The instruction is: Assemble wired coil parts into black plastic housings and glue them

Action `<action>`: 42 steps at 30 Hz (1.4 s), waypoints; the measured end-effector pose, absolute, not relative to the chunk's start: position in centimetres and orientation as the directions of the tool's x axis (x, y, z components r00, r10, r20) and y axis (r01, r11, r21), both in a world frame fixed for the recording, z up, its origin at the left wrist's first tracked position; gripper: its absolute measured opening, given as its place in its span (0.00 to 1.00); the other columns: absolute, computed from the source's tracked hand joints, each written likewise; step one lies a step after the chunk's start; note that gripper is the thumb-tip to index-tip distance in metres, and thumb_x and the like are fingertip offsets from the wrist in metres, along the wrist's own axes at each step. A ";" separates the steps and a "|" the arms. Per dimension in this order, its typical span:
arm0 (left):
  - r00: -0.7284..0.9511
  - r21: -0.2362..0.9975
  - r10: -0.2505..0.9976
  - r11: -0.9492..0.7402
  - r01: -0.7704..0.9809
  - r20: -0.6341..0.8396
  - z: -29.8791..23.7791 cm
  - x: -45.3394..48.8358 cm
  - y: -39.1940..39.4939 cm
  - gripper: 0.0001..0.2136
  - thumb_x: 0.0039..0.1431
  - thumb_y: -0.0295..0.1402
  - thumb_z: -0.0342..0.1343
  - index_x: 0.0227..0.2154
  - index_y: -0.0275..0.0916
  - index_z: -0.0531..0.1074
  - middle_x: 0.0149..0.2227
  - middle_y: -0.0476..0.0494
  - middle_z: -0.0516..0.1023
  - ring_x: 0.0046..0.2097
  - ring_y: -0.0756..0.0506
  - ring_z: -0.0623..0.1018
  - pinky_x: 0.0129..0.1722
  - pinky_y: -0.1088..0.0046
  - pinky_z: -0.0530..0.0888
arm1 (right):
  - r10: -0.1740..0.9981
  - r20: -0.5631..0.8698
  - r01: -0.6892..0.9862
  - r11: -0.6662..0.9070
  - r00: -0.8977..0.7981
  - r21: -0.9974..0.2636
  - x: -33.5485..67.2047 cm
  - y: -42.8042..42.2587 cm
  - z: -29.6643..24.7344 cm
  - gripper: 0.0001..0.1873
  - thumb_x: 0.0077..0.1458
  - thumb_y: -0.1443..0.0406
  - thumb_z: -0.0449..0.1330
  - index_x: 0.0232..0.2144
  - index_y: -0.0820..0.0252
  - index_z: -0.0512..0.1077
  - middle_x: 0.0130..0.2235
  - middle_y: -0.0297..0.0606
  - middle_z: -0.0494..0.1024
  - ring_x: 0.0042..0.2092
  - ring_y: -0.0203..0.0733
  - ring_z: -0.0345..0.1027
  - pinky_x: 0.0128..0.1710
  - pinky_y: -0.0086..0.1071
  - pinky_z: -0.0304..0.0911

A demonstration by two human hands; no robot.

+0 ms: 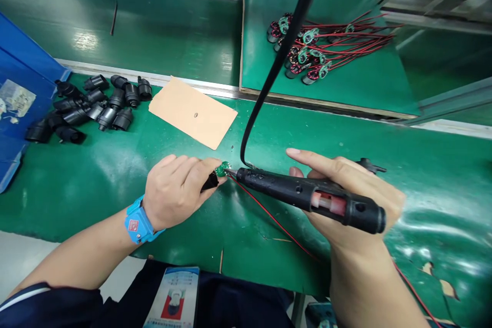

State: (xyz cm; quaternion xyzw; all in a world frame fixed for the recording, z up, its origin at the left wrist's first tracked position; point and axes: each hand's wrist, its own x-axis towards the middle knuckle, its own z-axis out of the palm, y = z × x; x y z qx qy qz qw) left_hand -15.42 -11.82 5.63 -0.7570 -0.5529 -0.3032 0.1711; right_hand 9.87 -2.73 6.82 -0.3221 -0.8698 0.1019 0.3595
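My left hand [179, 192], with a blue wrist strap [138, 223], is closed on a small black part topped by a round green circuit board [222, 168]. A thin red wire [269, 215] runs from that board toward my body. My right hand [346, 200] grips a black electric screwdriver [307, 196] lying almost level. Its tip touches the green board. My right index finger is stretched out along the tool. A black cable [277, 61] rises from the tool toward the top of the view.
A pile of several black housings [88, 107] lies at the left beside a blue bin [23, 92]. A tan card [192, 111] lies on the green mat. Behind it, a raised green board [346, 87] carries several coil assemblies with red wires [307, 48].
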 end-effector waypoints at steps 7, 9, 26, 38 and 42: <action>0.210 0.077 0.738 -0.334 0.939 0.641 5.7 -15.4 -11.8 0.10 0.67 0.39 0.58 0.41 0.35 0.72 0.22 0.51 0.74 0.24 0.48 0.71 0.24 0.68 0.62 | 0.630 0.561 0.492 0.774 -0.536 -0.399 9.9 -2.7 6.8 0.22 0.59 0.67 0.64 0.56 0.46 0.75 0.29 0.32 0.78 0.25 0.38 0.64 0.29 0.36 0.61; 0.209 0.078 0.739 -0.333 0.940 0.641 5.6 -15.4 -11.8 0.11 0.66 0.39 0.59 0.41 0.35 0.72 0.22 0.51 0.74 0.24 0.48 0.71 0.24 0.68 0.62 | 0.628 0.566 0.490 0.776 -0.535 -0.398 10.0 -2.7 6.7 0.22 0.59 0.67 0.64 0.55 0.47 0.75 0.29 0.32 0.78 0.25 0.38 0.64 0.29 0.36 0.61; 0.187 0.147 0.702 -0.387 0.910 0.687 5.6 -15.5 -12.3 0.11 0.65 0.39 0.60 0.43 0.38 0.71 0.28 0.49 0.80 0.25 0.49 0.75 0.25 0.70 0.66 | 0.553 0.527 0.647 0.763 -0.646 -0.008 8.2 -0.7 5.6 0.21 0.63 0.58 0.59 0.57 0.57 0.72 0.28 0.38 0.73 0.31 0.46 0.63 0.33 0.38 0.57; 0.139 0.219 0.712 -0.388 0.895 0.689 5.0 -15.5 -12.3 0.11 0.66 0.40 0.58 0.45 0.38 0.71 0.27 0.49 0.80 0.25 0.49 0.77 0.25 0.72 0.69 | 0.562 0.204 0.506 0.820 -0.802 -0.268 1.7 1.7 3.1 0.24 0.68 0.63 0.52 0.63 0.63 0.64 0.56 0.54 0.71 0.58 0.58 0.62 0.58 0.52 0.60; 0.083 0.309 0.705 -0.411 0.858 0.705 4.7 -15.3 -12.5 0.10 0.66 0.38 0.59 0.46 0.40 0.70 0.31 0.47 0.83 0.29 0.48 0.80 0.29 0.72 0.75 | 0.626 0.082 0.210 0.379 -0.776 -0.901 3.9 -2.1 5.7 0.18 0.71 0.57 0.50 0.58 0.56 0.64 0.49 0.43 0.77 0.51 0.45 0.71 0.53 0.44 0.67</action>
